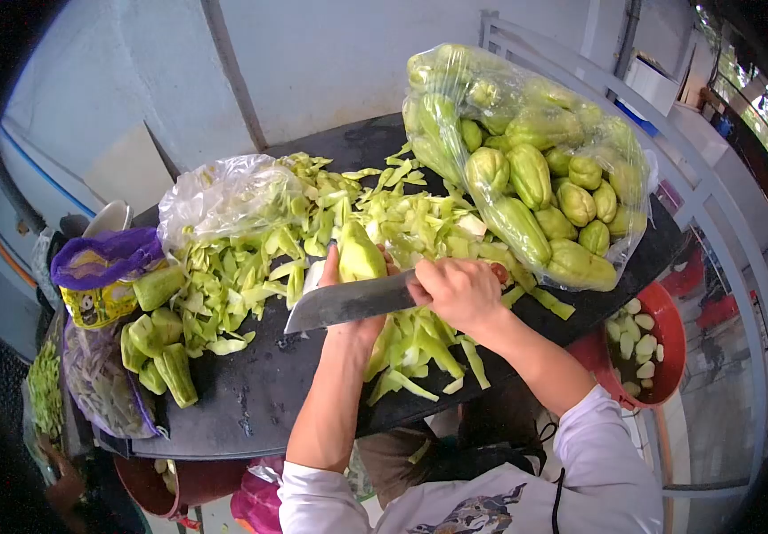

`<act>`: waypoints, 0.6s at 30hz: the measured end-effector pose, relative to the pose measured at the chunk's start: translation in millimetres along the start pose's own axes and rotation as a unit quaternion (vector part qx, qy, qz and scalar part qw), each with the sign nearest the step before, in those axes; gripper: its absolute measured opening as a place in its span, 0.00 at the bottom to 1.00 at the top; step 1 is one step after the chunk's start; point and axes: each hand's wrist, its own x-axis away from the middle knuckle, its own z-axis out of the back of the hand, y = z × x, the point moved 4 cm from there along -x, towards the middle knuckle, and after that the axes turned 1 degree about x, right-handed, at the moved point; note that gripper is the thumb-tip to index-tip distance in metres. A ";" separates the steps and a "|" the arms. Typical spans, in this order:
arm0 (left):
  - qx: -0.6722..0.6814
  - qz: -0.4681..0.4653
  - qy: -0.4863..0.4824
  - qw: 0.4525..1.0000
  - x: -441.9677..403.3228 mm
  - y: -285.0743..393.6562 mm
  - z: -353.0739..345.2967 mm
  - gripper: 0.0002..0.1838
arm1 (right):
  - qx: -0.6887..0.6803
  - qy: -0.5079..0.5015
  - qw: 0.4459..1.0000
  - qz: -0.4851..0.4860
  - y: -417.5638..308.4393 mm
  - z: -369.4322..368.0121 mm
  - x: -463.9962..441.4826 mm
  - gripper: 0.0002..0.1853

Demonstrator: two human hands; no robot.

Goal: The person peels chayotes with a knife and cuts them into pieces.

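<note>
Head view, chayote (361, 258) pointing away, knife (348, 303) crosswise

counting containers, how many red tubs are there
2: one tub at the right of the table, another tub below its near left edge; others may be hidden underneath.

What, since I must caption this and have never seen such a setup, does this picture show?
There is no machine: these are a person's two bare hands, seen by one camera worn on the head, looking forward and down. The right hand grips a large knife, whose blade crosses in front of the left hand, which holds a pale green vegetable. On the dark table lie many green peelings, similar vegetables at the left, and a big clear bag full of them at the far right.
</note>
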 end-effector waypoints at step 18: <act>-0.083 -0.081 0.054 0.992 7.5 -2.8 -7.1 0.22 | -0.055 -0.023 0.996 -0.071 26.1 -2.1 7.0 0.10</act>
